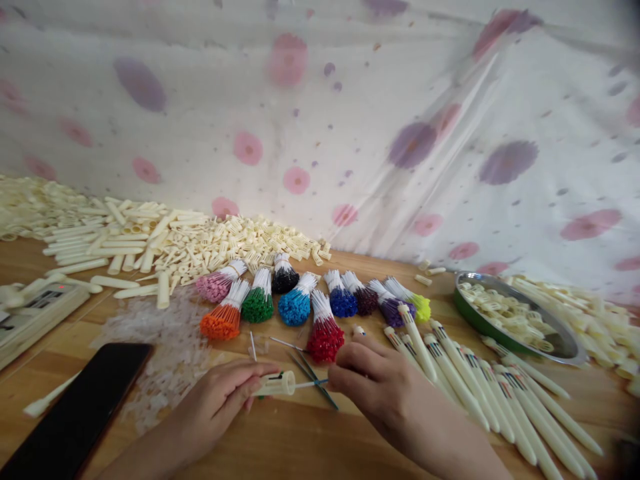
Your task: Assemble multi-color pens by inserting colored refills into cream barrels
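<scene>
My left hand (223,400) is closed around a short cream slotted pen barrel piece (285,383), its round open end facing right. Between the fingertips of my right hand (387,383) is a thin pen refill (304,385), white along its stem and blue near the fingers. The refill lies in line with the barrel's open end; whether its tip is inside I cannot tell. Green shows under the left fingers. Just behind the hands, loose dark refills (311,375) rest on the wooden table (280,447). A red refill bundle (325,333) stands close by.
More colored refill bundles (260,297) stand behind. Cream pen parts (215,240) are heaped at back left. Assembled multicolor pens (495,393) and a green-sided metal dish (567,353) occupy the right. A phone (75,413), clear plastic bits (165,360) and a power strip (40,320) lie left.
</scene>
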`<state>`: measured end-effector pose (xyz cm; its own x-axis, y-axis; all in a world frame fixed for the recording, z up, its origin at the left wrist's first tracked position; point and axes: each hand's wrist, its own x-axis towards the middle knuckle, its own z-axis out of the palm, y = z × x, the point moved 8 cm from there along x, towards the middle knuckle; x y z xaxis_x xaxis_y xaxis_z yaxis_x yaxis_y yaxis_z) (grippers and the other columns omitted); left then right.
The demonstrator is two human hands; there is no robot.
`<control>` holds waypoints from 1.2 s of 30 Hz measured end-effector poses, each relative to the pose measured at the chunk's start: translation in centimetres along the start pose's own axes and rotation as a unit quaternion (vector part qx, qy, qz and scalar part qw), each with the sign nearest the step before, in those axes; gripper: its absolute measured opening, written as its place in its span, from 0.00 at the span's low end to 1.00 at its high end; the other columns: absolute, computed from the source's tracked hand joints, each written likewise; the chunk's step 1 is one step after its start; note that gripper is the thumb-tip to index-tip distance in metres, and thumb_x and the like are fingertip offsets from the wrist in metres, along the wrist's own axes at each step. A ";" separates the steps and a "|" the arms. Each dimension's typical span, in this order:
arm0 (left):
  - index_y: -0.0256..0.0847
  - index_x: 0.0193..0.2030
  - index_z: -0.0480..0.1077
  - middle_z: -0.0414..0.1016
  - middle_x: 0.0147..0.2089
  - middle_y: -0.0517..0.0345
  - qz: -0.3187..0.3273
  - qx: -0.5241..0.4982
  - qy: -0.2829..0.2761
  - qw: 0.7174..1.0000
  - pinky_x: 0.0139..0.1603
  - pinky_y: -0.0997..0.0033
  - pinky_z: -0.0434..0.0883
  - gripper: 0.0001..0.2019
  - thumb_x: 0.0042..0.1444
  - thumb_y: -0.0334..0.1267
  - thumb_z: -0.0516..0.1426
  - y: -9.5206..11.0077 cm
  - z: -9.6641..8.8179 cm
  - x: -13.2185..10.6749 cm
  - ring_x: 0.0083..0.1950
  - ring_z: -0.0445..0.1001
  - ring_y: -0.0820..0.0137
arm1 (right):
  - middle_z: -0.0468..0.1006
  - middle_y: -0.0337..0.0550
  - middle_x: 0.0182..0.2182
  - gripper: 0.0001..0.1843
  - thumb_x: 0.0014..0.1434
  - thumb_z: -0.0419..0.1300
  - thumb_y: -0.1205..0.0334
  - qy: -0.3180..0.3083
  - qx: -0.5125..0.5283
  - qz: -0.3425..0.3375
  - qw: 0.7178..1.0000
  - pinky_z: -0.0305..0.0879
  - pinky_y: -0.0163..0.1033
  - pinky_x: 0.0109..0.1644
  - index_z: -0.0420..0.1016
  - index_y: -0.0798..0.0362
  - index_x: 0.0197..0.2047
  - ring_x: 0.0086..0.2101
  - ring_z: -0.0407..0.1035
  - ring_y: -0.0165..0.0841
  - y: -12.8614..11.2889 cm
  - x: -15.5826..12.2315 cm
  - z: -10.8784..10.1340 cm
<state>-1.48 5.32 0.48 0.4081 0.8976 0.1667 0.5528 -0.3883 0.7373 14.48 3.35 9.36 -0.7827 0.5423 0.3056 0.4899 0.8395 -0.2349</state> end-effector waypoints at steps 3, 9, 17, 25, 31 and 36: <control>0.47 0.48 0.73 0.74 0.25 0.65 0.015 0.000 0.006 1.000 0.31 0.80 0.69 0.16 0.60 0.33 0.48 0.4 0.0 -0.1 0.25 0.74 0.75 | 0.70 0.44 0.33 0.13 0.65 0.45 0.72 0.005 -0.009 0.021 1.000 0.57 0.35 0.34 0.69 0.55 0.35 0.32 0.61 0.32 0.3 0.2 0.6; 0.47 0.48 0.73 0.74 0.23 0.65 0.025 0.006 0.017 1.000 0.31 0.80 0.71 0.16 0.60 0.33 0.48 0.6 -0.2 -0.1 0.25 0.75 0.74 | 0.70 0.43 0.32 0.10 0.64 0.48 0.71 -0.009 -0.024 0.036 0.999 0.57 0.36 0.33 0.68 0.54 0.33 0.31 0.61 0.32 0.4 0.2 1.6; 0.50 0.49 0.73 0.81 0.42 0.61 0.061 0.009 0.039 0.997 0.42 0.78 0.73 0.16 0.58 0.31 0.51 1.3 -0.9 -0.2 0.42 0.79 0.70 | 0.68 0.41 0.31 0.10 0.65 0.48 0.72 0.007 -0.006 0.037 0.999 0.55 0.35 0.32 0.66 0.54 0.32 0.30 0.60 0.31 -0.2 -0.5 -0.1; 0.51 0.50 0.72 0.81 0.46 0.61 0.066 0.021 0.035 0.997 0.44 0.79 0.72 0.16 0.59 0.31 0.51 0.7 -0.8 -0.4 0.45 0.78 0.70 | 0.69 0.41 0.32 0.09 0.64 0.49 0.71 0.011 -0.007 0.037 0.999 0.56 0.35 0.34 0.66 0.54 0.34 0.31 0.60 0.31 -0.1 -0.9 -0.9; 0.51 0.50 0.73 0.81 0.42 0.61 0.054 0.013 0.038 0.998 0.40 0.79 0.73 0.16 0.59 0.32 0.51 0.7 -0.8 -0.3 0.38 0.79 0.72 | 0.70 0.42 0.32 0.11 0.66 0.46 0.69 0.009 -0.019 0.036 0.999 0.57 0.35 0.34 0.67 0.54 0.34 0.30 0.62 0.31 0.2 -0.6 -0.8; 0.50 0.49 0.73 0.82 0.40 0.62 0.050 0.010 0.039 0.998 0.39 0.79 0.73 0.16 0.58 0.32 0.51 1.0 -1.0 -0.1 0.33 0.79 0.73 | 0.70 0.43 0.31 0.14 0.66 0.44 0.69 0.006 -0.032 0.025 0.999 0.57 0.35 0.32 0.68 0.54 0.34 0.30 0.62 0.31 0.2 -0.6 -0.6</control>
<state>-1.64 5.06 1.85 0.4051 0.8672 0.2895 0.5269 -0.4802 0.7013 15.32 3.24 9.71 -0.7525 0.5829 0.3066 0.5512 0.8122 -0.1913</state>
